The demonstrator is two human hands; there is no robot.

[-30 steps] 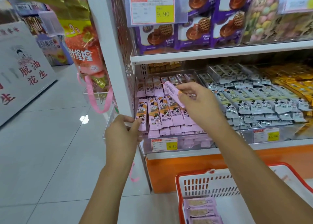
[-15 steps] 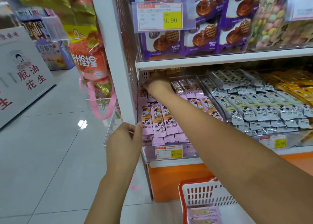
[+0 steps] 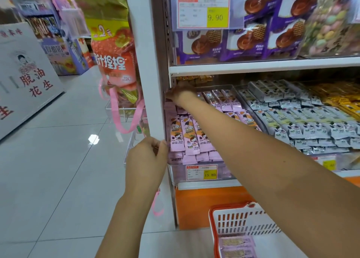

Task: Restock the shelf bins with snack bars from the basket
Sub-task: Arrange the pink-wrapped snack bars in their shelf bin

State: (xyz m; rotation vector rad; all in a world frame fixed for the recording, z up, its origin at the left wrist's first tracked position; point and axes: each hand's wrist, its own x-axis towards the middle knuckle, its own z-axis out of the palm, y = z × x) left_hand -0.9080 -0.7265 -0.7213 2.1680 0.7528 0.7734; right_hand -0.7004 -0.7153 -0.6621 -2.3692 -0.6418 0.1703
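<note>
The right hand (image 3: 181, 93) was stretched to the back-left of the bin (image 3: 227, 173) of pink snack bars (image 3: 191, 140), and the state of its fingers could not be told. The left hand (image 3: 147, 157) was curled at the front-left corner, grip unclear. More were seen in the basket (image 3: 212, 216).

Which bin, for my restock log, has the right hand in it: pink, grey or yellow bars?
The pink-bar bin, leftmost against the white upright; the right hand is at its back left corner. Grey bars and yellow bars lie further right.
</note>
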